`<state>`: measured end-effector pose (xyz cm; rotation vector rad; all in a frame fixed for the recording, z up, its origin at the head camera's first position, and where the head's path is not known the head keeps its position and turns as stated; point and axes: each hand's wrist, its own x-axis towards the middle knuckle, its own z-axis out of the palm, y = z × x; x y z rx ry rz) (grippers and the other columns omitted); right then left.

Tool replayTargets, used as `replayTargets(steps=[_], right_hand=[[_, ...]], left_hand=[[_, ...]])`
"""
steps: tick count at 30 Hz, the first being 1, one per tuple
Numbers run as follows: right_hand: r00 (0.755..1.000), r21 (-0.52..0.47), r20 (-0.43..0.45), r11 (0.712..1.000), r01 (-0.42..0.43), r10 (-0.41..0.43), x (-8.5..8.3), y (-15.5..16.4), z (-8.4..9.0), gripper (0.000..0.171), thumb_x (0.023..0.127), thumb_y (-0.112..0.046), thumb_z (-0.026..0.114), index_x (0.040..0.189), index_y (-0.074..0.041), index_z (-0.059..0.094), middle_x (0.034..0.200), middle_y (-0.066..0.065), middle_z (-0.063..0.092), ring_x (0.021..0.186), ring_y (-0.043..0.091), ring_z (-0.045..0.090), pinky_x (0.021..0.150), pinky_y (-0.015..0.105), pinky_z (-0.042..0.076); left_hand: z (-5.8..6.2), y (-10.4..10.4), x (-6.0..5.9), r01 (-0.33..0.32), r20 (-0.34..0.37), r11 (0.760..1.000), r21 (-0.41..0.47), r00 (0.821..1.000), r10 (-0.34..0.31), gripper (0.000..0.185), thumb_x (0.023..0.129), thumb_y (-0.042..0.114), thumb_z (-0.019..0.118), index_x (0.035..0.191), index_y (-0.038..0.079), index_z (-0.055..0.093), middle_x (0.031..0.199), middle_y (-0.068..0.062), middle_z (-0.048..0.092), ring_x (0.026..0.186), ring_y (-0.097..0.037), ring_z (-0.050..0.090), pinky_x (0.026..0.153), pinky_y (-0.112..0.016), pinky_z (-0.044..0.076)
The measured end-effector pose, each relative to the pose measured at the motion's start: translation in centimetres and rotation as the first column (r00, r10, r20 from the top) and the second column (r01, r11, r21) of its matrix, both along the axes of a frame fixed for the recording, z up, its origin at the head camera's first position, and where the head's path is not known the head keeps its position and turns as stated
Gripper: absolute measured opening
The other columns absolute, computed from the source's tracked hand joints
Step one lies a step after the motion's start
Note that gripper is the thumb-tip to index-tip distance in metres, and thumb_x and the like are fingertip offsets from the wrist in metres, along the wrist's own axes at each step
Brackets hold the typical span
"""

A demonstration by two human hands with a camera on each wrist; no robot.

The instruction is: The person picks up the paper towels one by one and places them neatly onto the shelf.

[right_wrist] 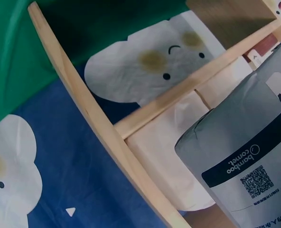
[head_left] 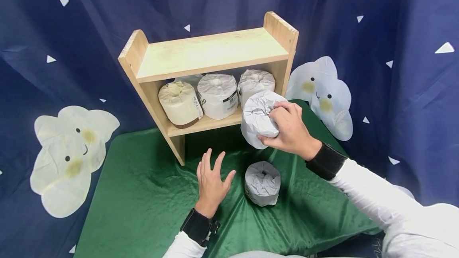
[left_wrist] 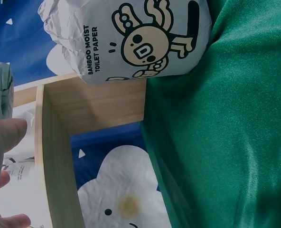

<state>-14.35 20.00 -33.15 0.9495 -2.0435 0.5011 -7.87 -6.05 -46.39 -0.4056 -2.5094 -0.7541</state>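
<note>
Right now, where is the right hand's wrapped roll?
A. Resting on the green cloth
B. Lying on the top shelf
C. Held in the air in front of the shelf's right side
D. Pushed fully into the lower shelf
C: the right hand grips the roll above the green cloth, in front of the shelf; another roll lies on the cloth.

We see a shelf [head_left: 211, 53] of pale, unvarnished wood, matt with visible grain. The rolls [head_left: 263, 182] wear crinkled matt paper wrap, one printed with a cartoon. The green cloth [head_left: 136, 194] has a satin sheen and fine creases. The blue backdrop [head_left: 394, 19] is a thin, softly glossy fabric.
</note>
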Motion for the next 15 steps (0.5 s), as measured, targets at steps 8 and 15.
replayTargets(steps=[8, 15], right_hand=[[1.0, 0.02, -0.012, 1.0, -0.007, 0.007, -0.2, 0.4, 1.4, 0.052, 0.064, -0.034, 0.079, 0.091, 0.0, 0.05, 0.087, 0.012, 0.056, 0.107, 0.042, 0.048, 0.083, 0.059, 0.029], [0.999, 0.048, -0.029, 0.998, -0.036, 0.037, -0.5, 0.5, 2.7, 0.053, 0.066, -0.035, 0.079, 0.093, 0.0, 0.05, 0.09, 0.014, 0.056, 0.107, 0.043, 0.046, 0.084, 0.06, 0.027]], left_hand=[[0.1, 0.1, 0.0, 0.009, -0.001, 1.0, -0.011, 1.0, -0.009, 0.062, 0.082, 0.032, 0.078, 0.136, 0.014, 0.053, 0.148, -0.024, 0.034, 0.135, -0.041, 0.034, 0.103, -0.064, 0.027], [0.1, 0.1, 0.1, 0.01, -0.011, 1.0, -0.006, 1.0, -0.01, 0.063, 0.081, 0.032, 0.079, 0.136, 0.014, 0.053, 0.148, -0.024, 0.035, 0.135, -0.042, 0.034, 0.102, -0.063, 0.027]])
